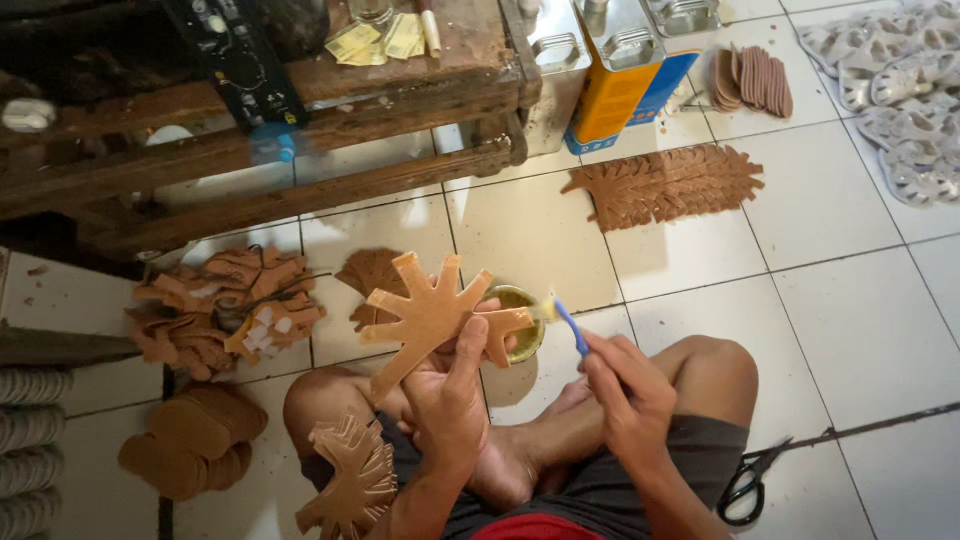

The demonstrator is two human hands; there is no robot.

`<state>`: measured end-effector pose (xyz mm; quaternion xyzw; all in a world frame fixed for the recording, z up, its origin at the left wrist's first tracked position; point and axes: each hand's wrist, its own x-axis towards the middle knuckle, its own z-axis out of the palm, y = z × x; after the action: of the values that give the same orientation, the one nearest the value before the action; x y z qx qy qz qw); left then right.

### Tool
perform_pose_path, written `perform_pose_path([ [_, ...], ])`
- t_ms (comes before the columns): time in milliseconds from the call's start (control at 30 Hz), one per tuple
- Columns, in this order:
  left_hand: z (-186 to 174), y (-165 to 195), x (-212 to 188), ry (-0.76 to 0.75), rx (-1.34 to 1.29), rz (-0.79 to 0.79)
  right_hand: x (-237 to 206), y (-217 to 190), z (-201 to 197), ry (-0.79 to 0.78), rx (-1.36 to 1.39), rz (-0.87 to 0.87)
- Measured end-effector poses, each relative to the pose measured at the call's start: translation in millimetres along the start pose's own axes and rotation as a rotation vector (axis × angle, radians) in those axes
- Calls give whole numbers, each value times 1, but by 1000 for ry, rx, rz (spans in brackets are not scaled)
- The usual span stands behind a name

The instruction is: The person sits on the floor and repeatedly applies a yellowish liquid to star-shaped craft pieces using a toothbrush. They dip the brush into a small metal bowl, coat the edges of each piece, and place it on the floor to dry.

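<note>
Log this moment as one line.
left hand: holds tan strap piece | right hand: holds blue brush | glue tin: behind piece

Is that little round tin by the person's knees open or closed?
Open. The round tin shows a bare rim with no lid, behind the tan cut-out piece in the left hand. Its contents are hidden.

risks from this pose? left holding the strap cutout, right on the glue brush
1. The brush tip hangs past the small tin; glue may drip onto the tiles or a leg.
2. The left hand pinches the branched leather piece low down, so its arms may flex under brushing.
3. Scissors lie beside the knee.
</note>
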<state>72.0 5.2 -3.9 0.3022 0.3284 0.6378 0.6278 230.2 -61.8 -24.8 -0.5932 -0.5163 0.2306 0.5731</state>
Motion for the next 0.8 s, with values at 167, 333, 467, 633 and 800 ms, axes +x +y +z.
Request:
perform_pose_path([
  [167,4,0,1,22,-75,-55,-5,3,-5,-70,17,47],
  [333,10,4,-3,23,-63,-66,-10,1,-11,-28,0,-16],
  [467,12,2,-3,-9,-85,-64,-3,15,-9,31,-7,60],
  [633,0,-2,2,-21,47,-31,13,43,-35,349,52,416],
  [800,-4,-17,15,-49,82,-58,16,70,-85,585,231,343],
])
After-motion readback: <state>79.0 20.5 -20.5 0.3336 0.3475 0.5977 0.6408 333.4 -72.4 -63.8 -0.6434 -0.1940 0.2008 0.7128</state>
